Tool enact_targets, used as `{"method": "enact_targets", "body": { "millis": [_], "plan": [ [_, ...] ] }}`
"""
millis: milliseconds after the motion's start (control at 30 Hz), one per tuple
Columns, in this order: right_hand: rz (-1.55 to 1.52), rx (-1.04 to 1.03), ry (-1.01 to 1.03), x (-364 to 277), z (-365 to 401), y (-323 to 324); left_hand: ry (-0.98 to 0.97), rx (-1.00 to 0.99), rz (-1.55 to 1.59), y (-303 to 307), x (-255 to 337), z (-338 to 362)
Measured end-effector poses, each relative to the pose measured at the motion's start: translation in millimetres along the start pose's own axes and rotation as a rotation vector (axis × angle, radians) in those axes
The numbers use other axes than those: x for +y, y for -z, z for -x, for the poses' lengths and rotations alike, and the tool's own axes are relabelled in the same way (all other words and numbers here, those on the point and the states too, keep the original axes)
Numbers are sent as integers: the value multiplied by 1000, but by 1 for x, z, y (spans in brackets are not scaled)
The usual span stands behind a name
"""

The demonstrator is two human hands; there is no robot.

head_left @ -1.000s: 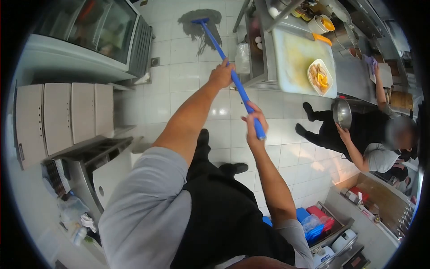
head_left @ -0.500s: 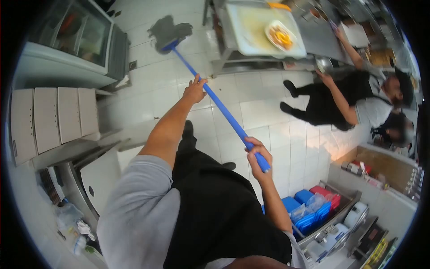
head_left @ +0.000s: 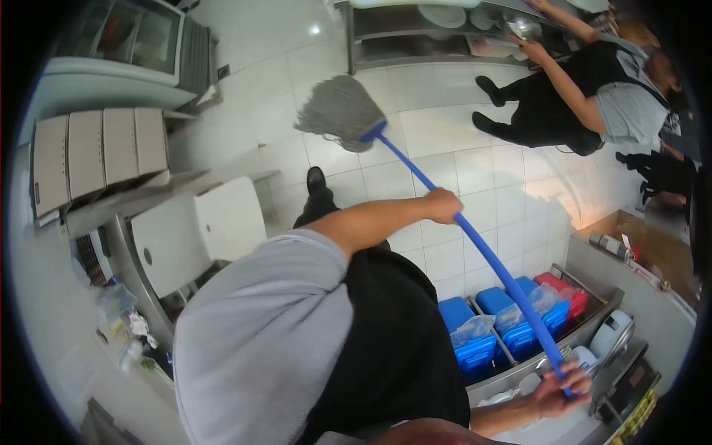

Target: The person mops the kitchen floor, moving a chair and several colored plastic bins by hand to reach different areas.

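Note:
A mop (head_left: 489, 256) with a blue handle and grey string head slants across the view. Its strings lie spread on the white tiled floor (head_left: 434, 133), close to a black shoe (head_left: 317, 180). My left hand (head_left: 443, 205) is wrapped round the upper-middle of the handle, nearer the mop head. At the handle's far end, low on the right, my right hand (head_left: 561, 389) has its fingers curled round the tip.
Blue lidded bins (head_left: 475, 348) and a red one (head_left: 560, 285) line the lower right. A co-worker (head_left: 571, 96) holds a metal bowl (head_left: 523, 28) by a steel shelf unit (head_left: 415, 48). Beige drawers (head_left: 119, 148), white chair-like panels (head_left: 230, 219) and a glass-door fridge (head_left: 119, 44) stand left.
The mop head has come closer over the floor, its strings now fanned out. My left hand moved right and down; my right hand swung down and right with the handle end.

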State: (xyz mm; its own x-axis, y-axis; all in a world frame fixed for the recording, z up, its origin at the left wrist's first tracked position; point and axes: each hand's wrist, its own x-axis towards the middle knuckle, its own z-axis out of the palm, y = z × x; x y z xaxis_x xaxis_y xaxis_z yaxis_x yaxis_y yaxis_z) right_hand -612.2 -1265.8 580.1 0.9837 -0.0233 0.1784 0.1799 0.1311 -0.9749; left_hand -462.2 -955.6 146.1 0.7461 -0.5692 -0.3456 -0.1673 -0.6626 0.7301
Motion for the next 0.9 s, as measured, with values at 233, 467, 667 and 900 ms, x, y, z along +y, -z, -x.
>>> {"method": "enact_targets", "body": {
  "millis": [233, 467, 667, 900],
  "plan": [
    [-114, -48, -28, -6, -71, 40, -54, 119, 88, -11, 0, -32],
    [-143, -118, -158, 87, -168, -81, 211, 504, 130, 25, -134, 81],
    [-285, -516, -323, 216, -189, -309, 562, 710, 69, 40, -311, 261],
    [-397, -558, -457, 328, -115, -432, 1006, 688, -19, 8, -418, 422]
  ]
}}
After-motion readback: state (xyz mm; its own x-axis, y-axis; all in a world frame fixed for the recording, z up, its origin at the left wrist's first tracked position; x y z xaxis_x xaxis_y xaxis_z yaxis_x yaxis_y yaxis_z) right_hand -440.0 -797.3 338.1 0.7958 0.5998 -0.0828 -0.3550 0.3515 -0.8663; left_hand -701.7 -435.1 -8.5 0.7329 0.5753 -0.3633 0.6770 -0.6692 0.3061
